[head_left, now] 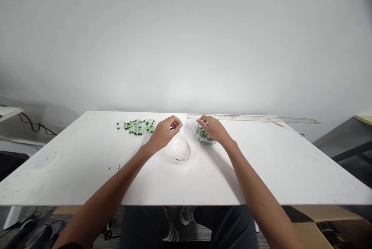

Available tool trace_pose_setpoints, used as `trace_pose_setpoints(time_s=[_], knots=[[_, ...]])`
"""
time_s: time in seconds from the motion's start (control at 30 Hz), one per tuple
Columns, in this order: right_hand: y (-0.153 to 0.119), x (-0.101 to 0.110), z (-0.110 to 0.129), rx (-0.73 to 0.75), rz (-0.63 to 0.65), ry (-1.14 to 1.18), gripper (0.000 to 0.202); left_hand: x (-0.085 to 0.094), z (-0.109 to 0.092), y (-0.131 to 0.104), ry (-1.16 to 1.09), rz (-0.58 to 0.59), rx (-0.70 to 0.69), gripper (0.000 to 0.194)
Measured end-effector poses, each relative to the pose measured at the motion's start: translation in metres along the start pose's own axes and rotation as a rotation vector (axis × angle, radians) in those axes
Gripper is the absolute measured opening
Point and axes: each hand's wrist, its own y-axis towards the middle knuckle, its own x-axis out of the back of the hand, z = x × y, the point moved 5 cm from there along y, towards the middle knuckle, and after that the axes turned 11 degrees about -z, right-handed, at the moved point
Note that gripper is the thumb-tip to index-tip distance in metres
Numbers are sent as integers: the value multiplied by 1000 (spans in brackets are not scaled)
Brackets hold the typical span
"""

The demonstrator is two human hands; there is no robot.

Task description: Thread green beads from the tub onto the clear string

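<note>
My left hand (164, 133) is closed in a pinch behind the clear round dish (190, 152), with a small dark-and-white spot showing by its fingers. What it grips is too small to make out. Over a clear bowl of green and white beads (205, 134), my right hand (213, 127) has its thumb and finger drawn together; anything in that pinch is not discernible. A few beads lie at the near edge inside the round dish. Left of my left hand, a loose pile of green, white and clear beads (136, 127) spreads over the table. A thin thread (207, 174) curves across the tabletop below the bowl.
A long clear ruler (232, 117) lies along the white table's (261, 163) back edge, overhanging at the right. Close by is a thin pen-like object (286, 127). Small dark bits (118, 167) dot the left side. Cardboard boxes (319, 218) stand below right.
</note>
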Motion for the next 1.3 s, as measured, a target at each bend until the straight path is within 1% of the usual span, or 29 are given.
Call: trace_pose_setpoints(time_s=[0.17, 0.33, 0.4, 0.6, 0.73, 0.8, 0.87, 0.97, 1.03, 1.1, 1.13, 1.2, 1.3], knots=[[-1, 1, 1, -2, 6, 62, 41, -1, 0, -1, 1, 6, 4, 11], [0, -1, -1, 12, 13, 147, 28, 0, 0, 0, 6, 4, -2, 11], [0, -2, -3, 11, 22, 174, 29, 0, 0, 0, 6, 1, -4, 11], [0, -10, -11, -44, 83, 273, 30, -1, 1, 0, 4, -4, -4, 12], [-1, -11, -11, -99, 88, 339, 23, -1, 1, 0, 14, -1, -8, 12], [-2, -9, -8, -131, 80, 369, 23, -1, 0, 0, 16, 2, -11, 11], [-2, -5, -4, -127, 60, 384, 21, -1, 0, 0, 15, 3, -15, 11], [-3, 2, 6, -56, 0, 376, 17, -1, 0, -1, 17, 3, -17, 11], [-3, 7, 11, -21, -67, 387, 24, -1, 0, -1, 23, 8, -18, 11], [-5, 10, 15, -30, -115, 455, 29, -2, 1, -1, 31, 8, -21, 11], [-6, 10, 17, -45, -117, 514, 29, -2, 1, -1, 33, 6, -22, 11], [-8, 8, 22, -77, -74, 667, 27, -2, 1, -1, 36, -1, -24, 11], [-13, 2, 32, -112, 39, 901, 26, -2, 0, -2, 41, -16, -36, 10]])
